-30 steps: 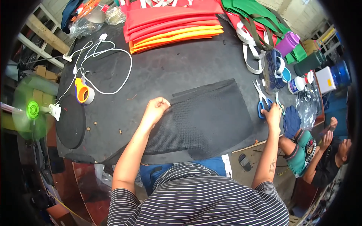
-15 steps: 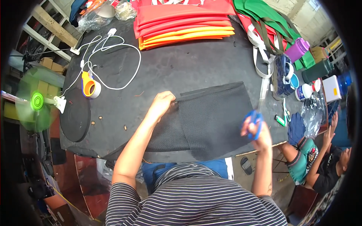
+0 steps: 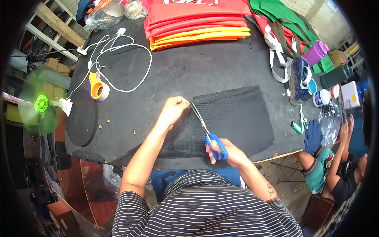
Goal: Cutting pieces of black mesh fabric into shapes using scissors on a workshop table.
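Black mesh fabric (image 3: 233,118) lies spread on the dark table in front of me, its front edge hanging near my body. My left hand (image 3: 172,113) is closed in a pinch on the fabric's far edge, left of the middle. In my right hand (image 3: 227,153) are scissors (image 3: 216,146) with blue handles, my fingers through the loops. Their metal blades point away from me and slightly left over the mesh, the tips close to my left fingertips. Whether the blades are cutting into the mesh I cannot tell.
A stack of folded red and orange fabric (image 3: 197,25) stands at the back. Left are a white cable (image 3: 150,65), a tape dispenser (image 3: 94,87) and a spinning green fan (image 3: 41,103). Bottles, a green lighter (image 3: 297,126) and plastic wrap line the right. Another person (image 3: 335,168) sits beyond.
My right hand has swung the scissors left from the fabric's right side to beside my left hand. The left hand keeps its pinch on the mesh. The whole view has shifted slightly.
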The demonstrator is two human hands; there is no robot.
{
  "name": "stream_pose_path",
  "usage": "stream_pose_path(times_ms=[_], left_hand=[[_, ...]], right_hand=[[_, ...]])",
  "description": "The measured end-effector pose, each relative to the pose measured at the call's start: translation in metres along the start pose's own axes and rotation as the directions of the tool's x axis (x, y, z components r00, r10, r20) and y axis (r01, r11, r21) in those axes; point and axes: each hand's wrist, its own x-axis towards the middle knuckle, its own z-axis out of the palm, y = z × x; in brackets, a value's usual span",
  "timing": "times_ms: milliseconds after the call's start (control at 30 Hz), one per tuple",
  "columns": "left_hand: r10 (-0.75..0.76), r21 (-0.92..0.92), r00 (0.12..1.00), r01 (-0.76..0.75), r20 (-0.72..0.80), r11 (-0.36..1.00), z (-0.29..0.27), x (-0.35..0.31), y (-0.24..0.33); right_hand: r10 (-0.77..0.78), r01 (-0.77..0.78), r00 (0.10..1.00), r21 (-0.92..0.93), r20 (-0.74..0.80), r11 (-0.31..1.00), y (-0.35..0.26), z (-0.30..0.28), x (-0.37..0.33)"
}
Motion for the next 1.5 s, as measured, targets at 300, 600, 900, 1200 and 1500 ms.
stream_pose_path(times_ms=[300,600,900,1200,1500], left_hand=[[0.017,-0.023,0.999,-0.016,0.032,1.0,0.002,0.0,-0.001],[0.041,-0.041,0.998,-0.039,0.047,0.998,0.001,-0.002,0.001],[0.042,-0.077,0.999,-0.044,-0.023,0.996,-0.003,0.0,-0.003],[0.039,-0.02,0.999,-0.039,0.024,0.999,-0.008,-0.002,0.003],[0.073,0.025,0.996,-0.075,0.05,0.997,-0.008,-0.012,0.012]], right_hand=[[-0.02,0.022,0.999,0.031,-0.05,0.999,0.0,0.006,0.019],[-0.036,0.049,0.988,0.083,-0.151,0.995,0.007,0.008,0.028],[-0.067,0.059,0.991,-0.073,-0.114,0.996,0.008,0.008,0.022],[-0.056,0.041,0.992,-0.132,-0.111,0.99,0.002,0.007,0.021],[-0.042,0.013,0.986,-0.177,-0.162,0.984,-0.01,0.013,0.011]])
